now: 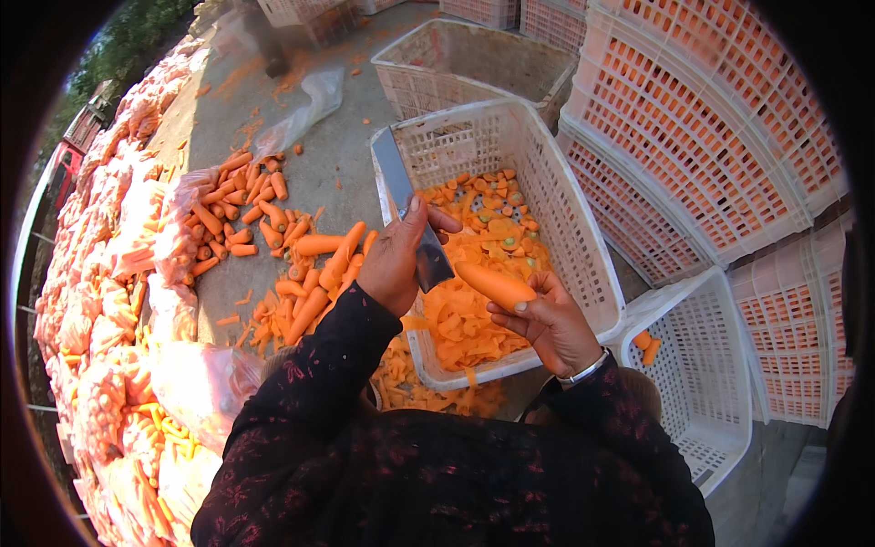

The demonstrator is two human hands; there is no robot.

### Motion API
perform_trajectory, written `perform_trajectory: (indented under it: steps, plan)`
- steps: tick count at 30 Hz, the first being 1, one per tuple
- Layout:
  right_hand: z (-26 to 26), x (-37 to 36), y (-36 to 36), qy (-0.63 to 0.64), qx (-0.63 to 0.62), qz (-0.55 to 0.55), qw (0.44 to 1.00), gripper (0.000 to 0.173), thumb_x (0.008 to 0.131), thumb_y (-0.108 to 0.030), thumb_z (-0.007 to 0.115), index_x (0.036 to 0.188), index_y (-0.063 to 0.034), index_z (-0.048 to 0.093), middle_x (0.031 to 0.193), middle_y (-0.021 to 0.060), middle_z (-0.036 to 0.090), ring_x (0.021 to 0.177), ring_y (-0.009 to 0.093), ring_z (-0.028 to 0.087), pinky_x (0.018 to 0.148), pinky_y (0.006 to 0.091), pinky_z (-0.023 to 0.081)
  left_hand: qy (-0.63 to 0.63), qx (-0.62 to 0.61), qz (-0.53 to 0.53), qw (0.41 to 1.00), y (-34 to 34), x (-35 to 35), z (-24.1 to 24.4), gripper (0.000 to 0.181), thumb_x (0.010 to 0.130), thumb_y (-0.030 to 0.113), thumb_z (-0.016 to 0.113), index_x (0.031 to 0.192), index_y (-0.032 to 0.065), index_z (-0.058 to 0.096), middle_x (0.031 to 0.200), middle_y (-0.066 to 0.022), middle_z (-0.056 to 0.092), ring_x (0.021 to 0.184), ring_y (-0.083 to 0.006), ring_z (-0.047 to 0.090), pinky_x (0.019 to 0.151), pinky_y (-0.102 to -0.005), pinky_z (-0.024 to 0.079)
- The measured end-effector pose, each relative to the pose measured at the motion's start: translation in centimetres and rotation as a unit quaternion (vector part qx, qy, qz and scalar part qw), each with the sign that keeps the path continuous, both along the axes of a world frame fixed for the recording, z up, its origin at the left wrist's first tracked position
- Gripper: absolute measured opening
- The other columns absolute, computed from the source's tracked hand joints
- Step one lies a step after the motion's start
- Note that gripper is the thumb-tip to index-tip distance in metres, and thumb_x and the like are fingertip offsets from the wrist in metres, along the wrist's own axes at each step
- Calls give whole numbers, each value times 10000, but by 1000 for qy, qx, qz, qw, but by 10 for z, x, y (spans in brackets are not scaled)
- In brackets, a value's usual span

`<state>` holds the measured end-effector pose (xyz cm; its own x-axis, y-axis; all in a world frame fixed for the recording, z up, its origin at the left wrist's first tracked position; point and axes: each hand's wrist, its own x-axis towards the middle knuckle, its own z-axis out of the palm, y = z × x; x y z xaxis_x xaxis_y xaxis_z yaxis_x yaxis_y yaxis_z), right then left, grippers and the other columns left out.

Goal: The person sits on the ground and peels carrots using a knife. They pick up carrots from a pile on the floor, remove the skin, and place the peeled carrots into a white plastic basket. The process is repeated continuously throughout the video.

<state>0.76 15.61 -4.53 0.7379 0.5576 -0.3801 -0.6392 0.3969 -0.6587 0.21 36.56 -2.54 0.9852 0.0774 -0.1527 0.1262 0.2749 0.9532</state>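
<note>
My left hand [395, 263] grips a long flat metal blade [392, 161], its thumb laid along the metal. Which end is the handle I cannot tell. In my right hand [557, 325] is a smooth peeled carrot [493, 286], pinched near one end and pointing towards the blade's lower end. A small gap parts the two. Both hands are above a white plastic crate [574, 219] with slotted walls. Orange carrot peelings [465, 328] and cut carrot ends [502, 198] lie inside it.
Loose carrots [273, 212] are heaped on the concrete floor at left, beside sacks of carrots [102, 383]. Another crate [472, 61] stands beyond. At right, a crate [711, 362] holds a few carrot pieces [646, 347], near stacked full crates [690, 123]. A plastic sheet [304, 109] lies ahead.
</note>
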Motion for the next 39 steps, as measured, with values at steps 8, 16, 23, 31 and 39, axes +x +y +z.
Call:
perform_trajectory:
  steps: [8, 16, 23, 31, 39]
  plan:
    - [-6, -3, 1, 109, 120, 62, 985, 509, 747, 53, 486, 1214, -19, 296, 1118, 204, 459, 1066, 316, 492, 950, 400, 399, -60, 31, 61, 996, -6, 9, 4, 516, 934, 438, 262, 910, 15, 557, 671, -33, 515, 629, -72, 476, 587, -206, 395]
    - [2, -10, 11, 36, 68, 79, 994, 609, 727, 29, 471, 1271, -49, 207, 1052, 141, 481, 983, 259, 532, 850, 360, 451, -78, 30, 187, 979, -32, -3, -1, 321, 930, 285, 368, 912, 12, 538, 709, -41, 530, 650, -97, 504, 566, -209, 399]
    - [-14, -20, 20, -135, -55, 73, 987, 679, 749, 26, 532, 1298, -92, 149, 974, 83, 482, 885, 164, 534, 772, 295, 453, 84, -150, -31, 985, -34, -5, -10, 216, 835, 206, 564, 961, 48, 488, 820, -15, 506, 779, -100, 515, 653, -239, 430]
    - [-2, -13, 15, -157, -68, 93, 981, 502, 744, -25, 617, 1169, -20, 350, 907, 47, 500, 769, 91, 535, 644, 215, 458, -16, 11, -115, 993, -24, -12, 8, 240, 726, 28, 679, 898, 38, 512, 770, -10, 586, 696, -81, 576, 616, -209, 479]
    - [13, -15, 13, -169, -127, 141, 967, 544, 706, -73, 682, 1150, -25, 370, 850, 42, 523, 681, 85, 545, 589, 213, 459, -81, 50, -171, 981, -30, -21, 15, 199, 719, 42, 687, 863, -1, 557, 807, -34, 573, 750, -90, 550, 652, -215, 444]
